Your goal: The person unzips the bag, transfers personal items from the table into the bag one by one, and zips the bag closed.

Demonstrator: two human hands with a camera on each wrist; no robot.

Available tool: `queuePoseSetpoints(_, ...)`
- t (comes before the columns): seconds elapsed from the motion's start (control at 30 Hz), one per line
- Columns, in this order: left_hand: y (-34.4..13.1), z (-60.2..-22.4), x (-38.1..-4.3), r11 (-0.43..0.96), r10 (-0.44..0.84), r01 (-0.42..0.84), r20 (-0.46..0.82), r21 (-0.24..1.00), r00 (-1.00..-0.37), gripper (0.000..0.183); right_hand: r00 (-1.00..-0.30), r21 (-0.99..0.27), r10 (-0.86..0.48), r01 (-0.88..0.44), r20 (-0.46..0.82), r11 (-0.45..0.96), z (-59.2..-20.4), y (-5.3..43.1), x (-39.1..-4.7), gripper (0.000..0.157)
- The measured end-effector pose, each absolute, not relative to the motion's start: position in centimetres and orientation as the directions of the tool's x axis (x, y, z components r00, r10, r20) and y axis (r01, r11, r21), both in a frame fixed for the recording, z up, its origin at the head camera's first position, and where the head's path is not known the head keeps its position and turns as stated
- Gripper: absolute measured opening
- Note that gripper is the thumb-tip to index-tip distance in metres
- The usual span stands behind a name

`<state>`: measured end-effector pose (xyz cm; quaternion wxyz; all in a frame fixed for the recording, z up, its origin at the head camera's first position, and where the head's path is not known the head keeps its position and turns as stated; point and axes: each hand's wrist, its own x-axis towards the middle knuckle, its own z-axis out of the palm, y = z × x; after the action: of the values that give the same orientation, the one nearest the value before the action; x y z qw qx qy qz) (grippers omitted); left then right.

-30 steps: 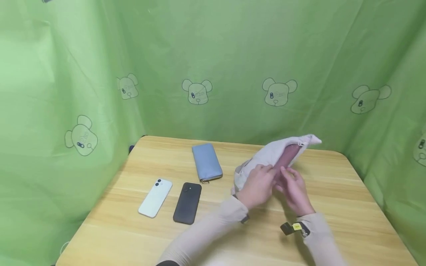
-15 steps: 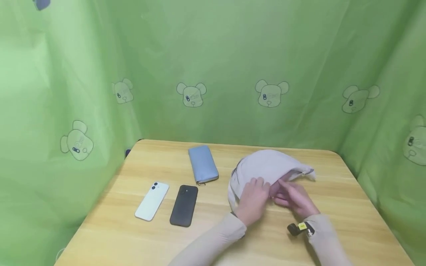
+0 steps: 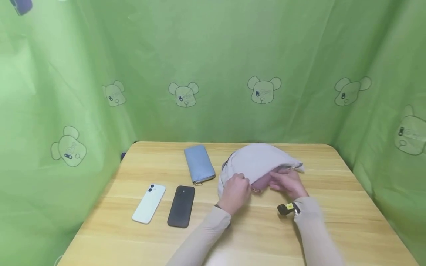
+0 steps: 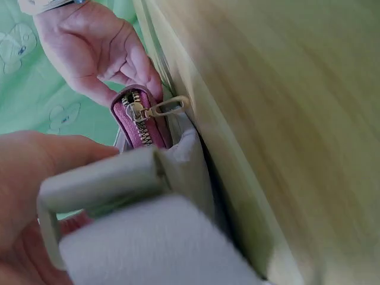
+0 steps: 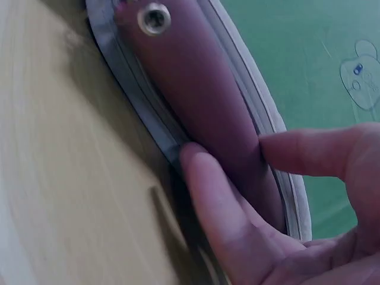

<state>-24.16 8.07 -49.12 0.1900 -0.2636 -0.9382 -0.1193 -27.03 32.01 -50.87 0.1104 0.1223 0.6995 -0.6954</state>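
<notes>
At the mouth of the pale bag (image 3: 259, 159), a person's 2 hands are resting apart from each other, each taking a different part of the opening. The purple wallet (image 3: 261, 182) is sitting inside that mouth, showing its long edge between the bag's zipped borders, and its gold zip pull (image 4: 169, 107) is sticking out over the bag's lower border. The left hand (image 3: 235, 194) is gripping the bag at its left end, with its fingers curling over the border; whether they are also touching the purple wallet, I cannot tell. Close to that hand, a pale buckle (image 4: 107, 181) is holding the bag's strap (image 4: 154, 243). The right hand (image 3: 289, 183) is pinching the purple wallet toward the bag's right end, its thumb and fingers lying on opposite sides.

The bag is lying on a wooden table (image 3: 332, 229). To the left of the bag and near it, a blue wallet (image 3: 199, 164) is lying flat. Left of the bag and closer to the person, a black phone (image 3: 181, 206) is lying back up, and farther left from the bag, a white phone (image 3: 149, 204) is showing 2 lenses. Behind the bag, a green cloth (image 3: 213, 44) is hanging.
</notes>
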Motion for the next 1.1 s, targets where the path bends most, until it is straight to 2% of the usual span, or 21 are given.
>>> queuePoseSetpoints(0.13,7.1,-48.9,-25.1,0.822,0.382,0.522,0.460,0.227,-0.801,0.017,-0.954,-0.953,0.060,0.298,-0.295,0.056,-50.7,32.3,-27.5,0.066)
queuePoseSetpoints(0.2,6.6,-48.7,-25.6,0.810,0.338,0.511,0.484,0.286,-0.807,0.015,-0.956,-0.954,0.064,0.291,-0.287,0.064,-50.4,32.9,-27.5,0.056)
queuePoseSetpoints(0.37,5.5,-48.4,-26.4,0.784,0.295,0.516,0.524,0.346,-0.799,0.013,-0.953,-0.947,0.035,0.294,-0.300,-0.128,-49.4,33.6,-27.2,0.014)
queuePoseSetpoints(0.47,5.3,-48.2,-26.4,0.781,0.332,0.544,0.534,0.308,-0.778,0.013,-0.956,-0.934,0.027,0.278,-0.291,-0.222,-49.0,33.3,-27.0,0.004)
queuePoseSetpoints(0.57,5.4,-47.9,-26.1,0.766,0.385,0.584,0.535,0.270,-0.752,0.013,-0.957,-0.948,0.094,0.251,-0.273,-0.198,-49.0,32.3,-26.9,0.009)
queuePoseSetpoints(0.77,6.4,-47.9,-25.3,0.726,0.479,0.650,0.512,0.226,-0.713,0.012,-0.923,-0.965,0.285,0.258,-0.260,-0.044,-49.7,30.0,-27.3,0.059)
queuePoseSetpoints(0.83,6.9,-48.0,-24.8,0.714,0.520,0.673,0.497,0.195,-0.695,0.012,-0.911,-0.964,0.317,0.262,-0.263,-0.047,-50.1,29.4,-27.4,0.061)
queuePoseSetpoints(0.97,8.0,-48.2,-23.9,0.689,0.602,0.714,0.455,0.119,-0.656,0.014,-0.893,-0.965,0.365,0.239,-0.263,-0.111,-50.6,28.2,-27.4,0.056)
queuePoseSetpoints(1.1,8.7,-48.2,-23.3,0.695,0.603,0.709,0.441,0.117,-0.665,0.015,-0.891,-0.956,0.354,0.232,-0.283,-0.179,-51.0,27.7,-27.3,0.053)
